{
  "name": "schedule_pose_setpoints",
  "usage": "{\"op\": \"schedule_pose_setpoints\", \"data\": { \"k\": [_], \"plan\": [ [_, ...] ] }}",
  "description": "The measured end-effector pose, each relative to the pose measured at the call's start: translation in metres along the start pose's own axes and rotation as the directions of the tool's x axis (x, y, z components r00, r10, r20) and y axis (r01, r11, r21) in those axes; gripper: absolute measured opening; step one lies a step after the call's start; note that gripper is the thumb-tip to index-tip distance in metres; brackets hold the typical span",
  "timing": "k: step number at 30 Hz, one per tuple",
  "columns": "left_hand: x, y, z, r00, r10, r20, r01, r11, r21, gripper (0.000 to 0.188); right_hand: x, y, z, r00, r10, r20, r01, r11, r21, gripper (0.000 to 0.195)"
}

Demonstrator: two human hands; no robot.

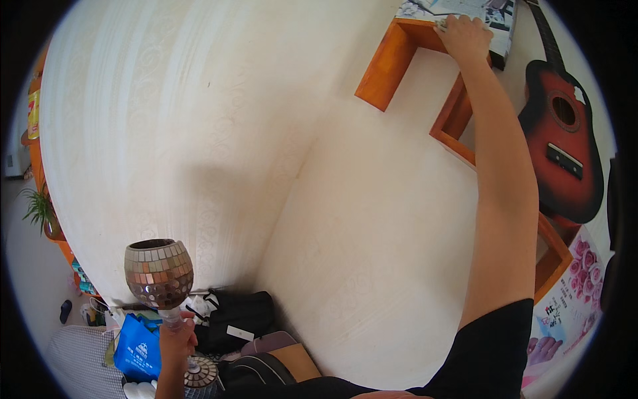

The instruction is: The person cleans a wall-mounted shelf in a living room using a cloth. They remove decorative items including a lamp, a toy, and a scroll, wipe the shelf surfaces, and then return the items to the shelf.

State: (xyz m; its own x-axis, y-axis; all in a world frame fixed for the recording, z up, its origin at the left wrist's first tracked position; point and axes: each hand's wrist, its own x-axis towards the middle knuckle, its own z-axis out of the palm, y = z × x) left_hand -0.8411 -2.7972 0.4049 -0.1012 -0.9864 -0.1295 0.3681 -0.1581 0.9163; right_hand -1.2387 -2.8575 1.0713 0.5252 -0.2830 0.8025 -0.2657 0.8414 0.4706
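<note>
My left hand [178, 336] is closed around the stem of a mosaic-tiled goblet candle holder [159, 274] at the lower left, its bowl upright above my fingers. The holder's round tiled base [201, 372] shows below that hand. My right arm reaches up to the top of an orange wooden wall shelf [391, 62]. There my right hand [466, 37] rests with bent fingers at the shelf's upper edge, over a printed picture panel [448, 9]. Something small and pale shows at its fingertips; whether it is gripped cannot be made out.
A red and black guitar [563, 114] hangs on the right wall, above a rose-printed poster [568, 309]. A blue bag [139, 346], a black bag [244, 314] and a checked cover [82, 354] lie low at left. A potted plant [42, 209] stands at the far left.
</note>
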Motion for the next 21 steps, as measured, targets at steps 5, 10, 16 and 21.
{"op": "schedule_pose_setpoints", "data": {
  "k": [5, 10, 16, 21],
  "plan": [
    [-0.010, 0.000, 0.020, 0.994, -0.011, 0.104, 0.017, 0.998, -0.053, 0.025, -0.008, 0.001, 0.011, 0.995, 0.030, -0.094, -0.024, 0.998, 0.061, 0.035],
    [-0.029, 0.012, 0.024, 0.974, 0.008, 0.225, 0.012, 0.996, -0.088, 0.026, -0.045, -0.018, -0.003, 0.962, 0.059, -0.268, -0.065, 0.998, -0.014, 0.024],
    [-0.046, 0.020, 0.008, 0.967, 0.039, 0.252, -0.017, 0.996, -0.088, 0.026, -0.142, -0.087, -0.092, 0.991, 0.034, 0.127, -0.052, 0.989, 0.140, 0.021],
    [-0.056, 0.024, -0.004, 0.959, 0.049, 0.281, -0.022, 0.995, -0.100, 0.027, -0.239, -0.141, -0.232, 0.910, -0.115, 0.398, -0.276, 0.548, 0.789, 0.022]
  ]
}}
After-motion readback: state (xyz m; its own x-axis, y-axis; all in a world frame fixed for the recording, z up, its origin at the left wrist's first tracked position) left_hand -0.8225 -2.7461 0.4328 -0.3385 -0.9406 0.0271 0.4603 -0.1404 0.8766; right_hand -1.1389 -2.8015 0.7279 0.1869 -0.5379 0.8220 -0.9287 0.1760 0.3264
